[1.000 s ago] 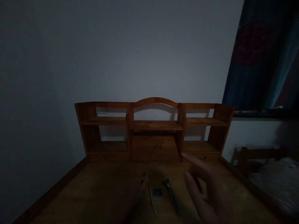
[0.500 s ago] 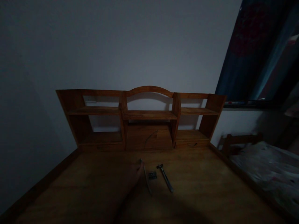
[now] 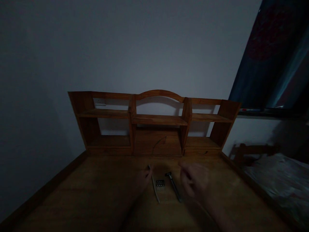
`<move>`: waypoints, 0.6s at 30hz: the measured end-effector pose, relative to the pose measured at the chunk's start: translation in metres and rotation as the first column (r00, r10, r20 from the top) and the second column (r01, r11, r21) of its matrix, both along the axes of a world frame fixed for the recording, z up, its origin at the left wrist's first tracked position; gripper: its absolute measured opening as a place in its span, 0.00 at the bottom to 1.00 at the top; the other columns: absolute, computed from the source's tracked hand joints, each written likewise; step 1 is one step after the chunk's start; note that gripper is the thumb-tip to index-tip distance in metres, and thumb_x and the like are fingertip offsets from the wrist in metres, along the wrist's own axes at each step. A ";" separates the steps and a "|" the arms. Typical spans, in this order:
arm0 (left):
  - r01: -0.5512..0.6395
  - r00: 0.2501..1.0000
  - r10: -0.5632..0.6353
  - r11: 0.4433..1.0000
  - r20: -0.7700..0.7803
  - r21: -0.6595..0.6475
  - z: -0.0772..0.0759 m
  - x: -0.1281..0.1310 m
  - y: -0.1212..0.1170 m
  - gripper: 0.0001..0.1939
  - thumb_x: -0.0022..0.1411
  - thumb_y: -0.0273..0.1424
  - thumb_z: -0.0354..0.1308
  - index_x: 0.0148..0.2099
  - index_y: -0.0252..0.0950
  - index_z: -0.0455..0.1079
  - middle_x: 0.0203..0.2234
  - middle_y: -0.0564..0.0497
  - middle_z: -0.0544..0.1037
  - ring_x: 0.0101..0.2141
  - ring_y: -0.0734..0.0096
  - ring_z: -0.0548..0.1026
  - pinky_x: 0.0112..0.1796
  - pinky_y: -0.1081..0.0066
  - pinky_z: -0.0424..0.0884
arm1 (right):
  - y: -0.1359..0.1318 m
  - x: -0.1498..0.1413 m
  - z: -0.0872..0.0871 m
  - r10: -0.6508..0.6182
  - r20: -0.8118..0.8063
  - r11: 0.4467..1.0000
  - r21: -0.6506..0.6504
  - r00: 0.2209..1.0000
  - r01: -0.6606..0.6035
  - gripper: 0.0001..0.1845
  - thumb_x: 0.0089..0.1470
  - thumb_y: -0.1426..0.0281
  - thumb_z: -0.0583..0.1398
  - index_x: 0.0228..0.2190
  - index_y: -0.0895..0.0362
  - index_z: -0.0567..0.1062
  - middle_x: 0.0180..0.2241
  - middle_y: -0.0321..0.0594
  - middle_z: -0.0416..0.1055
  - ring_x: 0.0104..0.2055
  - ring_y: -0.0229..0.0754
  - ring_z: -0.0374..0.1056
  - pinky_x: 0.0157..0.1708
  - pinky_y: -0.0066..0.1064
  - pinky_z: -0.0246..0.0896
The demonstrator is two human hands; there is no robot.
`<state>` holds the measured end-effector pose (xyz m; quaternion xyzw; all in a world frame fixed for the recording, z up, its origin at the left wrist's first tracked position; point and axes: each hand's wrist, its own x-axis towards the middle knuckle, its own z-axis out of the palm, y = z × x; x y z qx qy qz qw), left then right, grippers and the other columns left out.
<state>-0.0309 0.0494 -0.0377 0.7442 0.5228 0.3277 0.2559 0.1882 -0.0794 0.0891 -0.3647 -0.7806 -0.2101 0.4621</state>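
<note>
My left hand (image 3: 144, 178) is closed in a pinch on the upper end of a thin, pale, slightly curved cord-like piece (image 3: 155, 189), whose lower end reaches toward me over the desk. Just right of it lies a small dark block (image 3: 160, 183) with rows of bright dots. Beside the block is a slim dark tool with a T-shaped head (image 3: 174, 188), slanting toward me. My right hand (image 3: 195, 178) is right of this tool, apart from it, blurred, with fingers curled together. Whether anything is between them is hidden.
The wooden desk (image 3: 96, 193) has raised side edges. Along its back stands a wooden shelf unit (image 3: 159, 120) with several compartments, against a pale wall (image 3: 154, 48). At the right are a bed with rumpled covers (image 3: 277, 177) and a dark blue curtain (image 3: 256, 64). The light is dim.
My right hand, at the right with fingers apart, left the view and is now back near the T-headed tool with fingers curled. My left hand keeps the cord-like piece. The view has shifted slightly.
</note>
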 end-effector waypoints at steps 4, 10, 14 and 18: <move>-0.021 1.000 0.021 1.000 0.013 0.012 0.002 0.002 -0.002 0.32 0.63 0.51 0.36 0.16 0.35 0.55 0.12 0.56 0.57 0.16 0.77 0.57 0.22 0.72 0.48 | 0.052 -0.007 -0.054 -0.157 -0.235 0.875 -0.483 0.959 0.025 0.13 0.59 0.69 0.48 0.37 0.57 0.71 0.28 0.41 0.75 0.28 0.40 0.71 0.29 0.28 0.62; -0.023 1.000 0.023 1.000 -0.013 -0.015 0.007 0.007 -0.005 0.32 0.63 0.50 0.36 0.15 0.35 0.54 0.11 0.56 0.58 0.15 0.78 0.55 0.21 0.71 0.46 | 0.062 -0.009 -0.098 -0.188 -0.189 0.690 -0.724 0.964 -0.007 0.15 0.59 0.65 0.49 0.44 0.55 0.69 0.33 0.42 0.76 0.34 0.45 0.73 0.33 0.30 0.61; -0.018 0.999 0.019 1.000 -0.046 0.023 0.009 0.010 -0.010 0.33 0.64 0.50 0.36 0.14 0.35 0.56 0.11 0.55 0.59 0.15 0.78 0.56 0.21 0.71 0.49 | 0.061 -0.008 -0.104 -0.289 -0.032 0.645 -0.745 0.957 0.170 0.17 0.58 0.66 0.50 0.48 0.56 0.67 0.31 0.43 0.77 0.31 0.45 0.73 0.28 0.29 0.57; -0.049 0.997 0.050 0.999 -0.050 0.014 0.010 0.011 -0.014 0.34 0.63 0.51 0.36 0.14 0.35 0.58 0.11 0.54 0.61 0.15 0.77 0.58 0.21 0.71 0.49 | 0.061 -0.007 -0.104 -0.386 0.061 0.597 -0.744 0.921 0.300 0.17 0.58 0.64 0.51 0.47 0.57 0.67 0.28 0.44 0.76 0.29 0.46 0.73 0.26 0.29 0.53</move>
